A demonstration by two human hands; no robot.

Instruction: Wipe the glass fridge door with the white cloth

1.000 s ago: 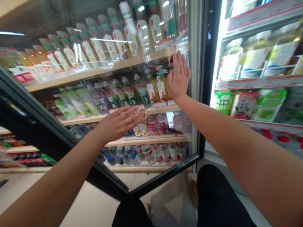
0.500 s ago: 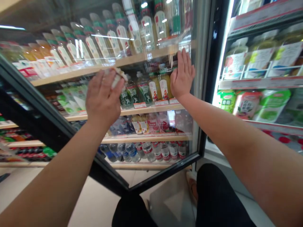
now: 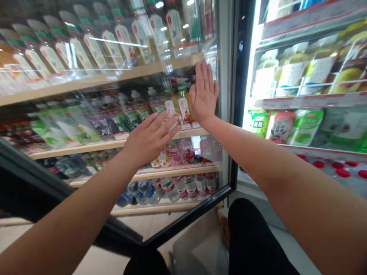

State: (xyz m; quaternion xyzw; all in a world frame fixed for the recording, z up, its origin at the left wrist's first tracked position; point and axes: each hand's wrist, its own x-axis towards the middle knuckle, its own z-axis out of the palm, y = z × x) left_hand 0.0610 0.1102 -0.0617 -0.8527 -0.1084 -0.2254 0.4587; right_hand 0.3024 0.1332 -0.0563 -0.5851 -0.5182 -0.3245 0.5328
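My left hand (image 3: 151, 136) presses a crumpled whitish cloth (image 3: 175, 119) against the glass of a black-framed cooler door (image 3: 187, 214). Its fingers lie over the cloth and cover most of it. Flat on the same pane, near its right side, rests my right hand (image 3: 204, 93), fingers stretched upward and holding nothing. The cloth's visible edge is just below and left of that hand. The door stands swung out from the cooler, and drink shelves show through its glass.
To the right, the lit cooler holds bottles (image 3: 291, 70) and green and pink packs (image 3: 281, 126) on wire-fronted shelves. Beyond the glass are wooden shelves (image 3: 100, 149) of drinks. A grey surface (image 3: 197, 248) lies below, between my dark-clothed legs (image 3: 249, 236).
My left hand has swept the cloth rightward and down across the glass, closer to my right hand. The right hand stays flat on the pane. The view has shifted slightly.
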